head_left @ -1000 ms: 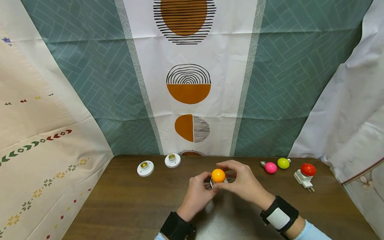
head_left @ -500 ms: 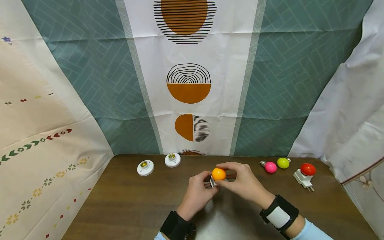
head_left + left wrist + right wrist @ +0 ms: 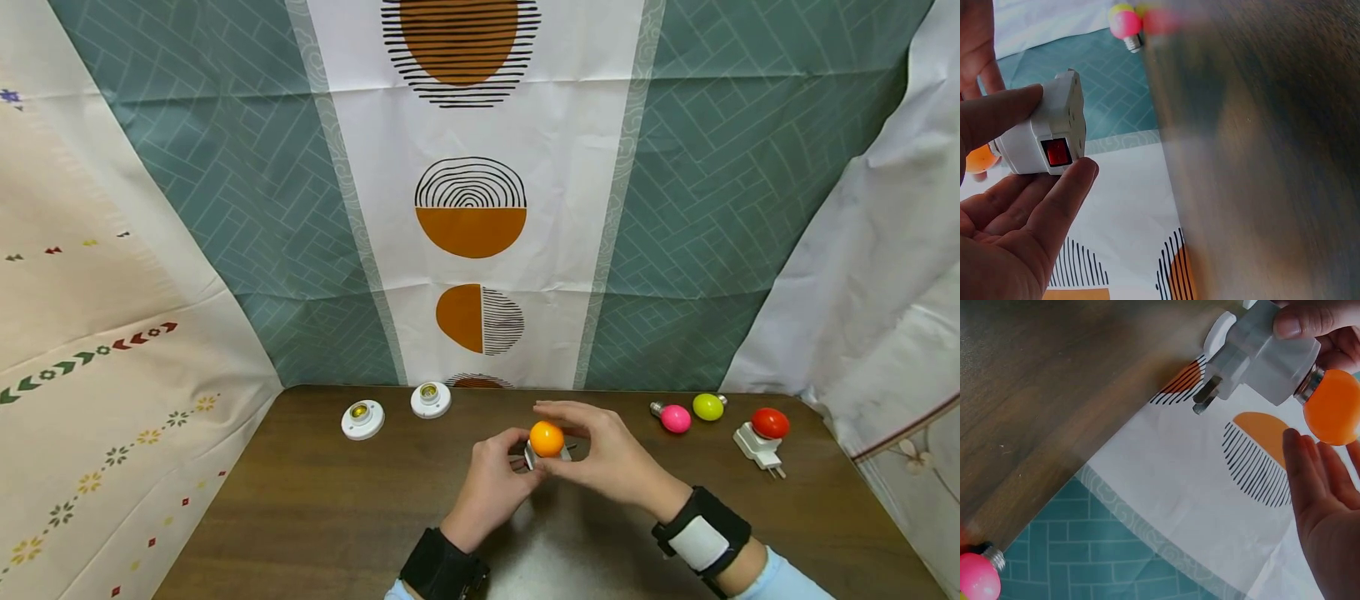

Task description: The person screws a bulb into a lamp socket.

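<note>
My left hand (image 3: pixel 495 479) grips a white plug-in bulb holder (image 3: pixel 1054 119) between thumb and fingers, above the table. A red rocker switch (image 3: pixel 1057 152) shows on its side, and its metal plug pins (image 3: pixel 1207 397) stick out in the right wrist view. An orange bulb (image 3: pixel 547 438) sits in the holder, with part of its metal screw base (image 3: pixel 1309 384) visible. Around the bulb, my right hand (image 3: pixel 611 458) has its fingers spread rather straight. In the right wrist view its index fingertip stands apart from the bulb; whether the thumb touches anything is hidden.
Two white round lamp sockets (image 3: pixel 363 420) lie at the table's back left. At the back right are a pink bulb (image 3: pixel 676 419), a yellow-green bulb (image 3: pixel 708 407) and a red bulb (image 3: pixel 770 423) in another white plug-in holder (image 3: pixel 759 448). Patterned cloth (image 3: pixel 480 250) hangs behind the table (image 3: pixel 315 517).
The right fingers were pinching the orange bulb half a second ago and have since spread off it, shifting slightly left. The bulb and holder, tilted then, sit a little straighter; the left hand stays put.
</note>
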Demonstrator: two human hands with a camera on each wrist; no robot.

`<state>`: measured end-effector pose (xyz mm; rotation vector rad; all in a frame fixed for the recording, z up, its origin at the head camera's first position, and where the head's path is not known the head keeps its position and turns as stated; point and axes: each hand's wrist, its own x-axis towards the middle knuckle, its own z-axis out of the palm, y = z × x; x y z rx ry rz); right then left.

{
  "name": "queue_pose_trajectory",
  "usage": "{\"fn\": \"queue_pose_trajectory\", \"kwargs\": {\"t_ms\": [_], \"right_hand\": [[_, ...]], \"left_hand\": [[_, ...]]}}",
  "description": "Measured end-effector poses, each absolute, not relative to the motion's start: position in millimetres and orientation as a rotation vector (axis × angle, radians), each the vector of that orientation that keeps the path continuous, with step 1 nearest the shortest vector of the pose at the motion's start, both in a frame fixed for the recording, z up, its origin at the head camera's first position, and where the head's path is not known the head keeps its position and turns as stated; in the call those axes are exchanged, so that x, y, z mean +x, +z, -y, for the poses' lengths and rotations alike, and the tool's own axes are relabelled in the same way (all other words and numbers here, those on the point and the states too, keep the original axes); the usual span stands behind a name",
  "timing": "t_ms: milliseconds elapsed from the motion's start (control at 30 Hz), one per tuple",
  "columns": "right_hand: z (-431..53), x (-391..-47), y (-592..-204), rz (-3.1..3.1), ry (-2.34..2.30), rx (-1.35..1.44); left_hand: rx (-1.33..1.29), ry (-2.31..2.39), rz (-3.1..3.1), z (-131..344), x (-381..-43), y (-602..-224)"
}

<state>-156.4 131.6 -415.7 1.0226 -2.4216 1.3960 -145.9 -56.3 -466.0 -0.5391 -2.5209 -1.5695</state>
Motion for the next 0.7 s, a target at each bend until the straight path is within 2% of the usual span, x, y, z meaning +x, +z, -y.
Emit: {"fn": "queue_pose_trajectory", "kwargs": {"t_ms": [167, 500, 700], "right_hand": [[-132.2, -156.3, -416.1, 2.395, 1.399, 1.072], [-128.9, -154.7, -419.3, 2.43, 1.376, 0.827], [-133.7, -156.7, -417.5, 2.464, 1.359, 0.949]], "left_hand": [[-0.532, -1.565, 2.523, 55.5, -145.4, -465.2], [-0.544, -1.6, 2.517, 53.3, -143.0, -464.6], [-0.551, -1.578, 2.524, 53.4, -143.4, -463.7]]}}
